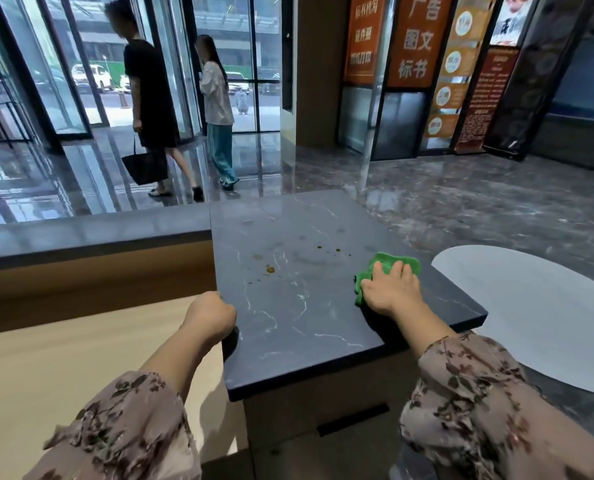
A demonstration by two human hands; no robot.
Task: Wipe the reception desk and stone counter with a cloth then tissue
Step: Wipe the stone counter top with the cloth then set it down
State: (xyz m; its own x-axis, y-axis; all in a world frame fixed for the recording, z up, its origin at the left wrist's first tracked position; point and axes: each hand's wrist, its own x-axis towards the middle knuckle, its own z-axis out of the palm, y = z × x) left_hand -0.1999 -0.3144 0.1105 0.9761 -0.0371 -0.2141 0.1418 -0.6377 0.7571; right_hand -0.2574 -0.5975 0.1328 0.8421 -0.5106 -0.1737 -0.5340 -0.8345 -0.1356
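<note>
Fingers [397, 269] of right hand [391, 293] flat on green cloth [411, 264] — left hand [210, 315] curled over stone counter [288, 313] edge.

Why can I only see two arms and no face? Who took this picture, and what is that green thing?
There is no machine here, just a person cleaning. The camera sits on the person's head and looks forward and down, so you see only their own arms reaching out. The right hand presses flat on a green cloth, which lies on the dark stone counter. The left hand is curled at the counter's near left edge; whether it grips the edge cannot be seen. Small brown spots dot the counter to the left of the cloth and are not yet wiped away.
</note>
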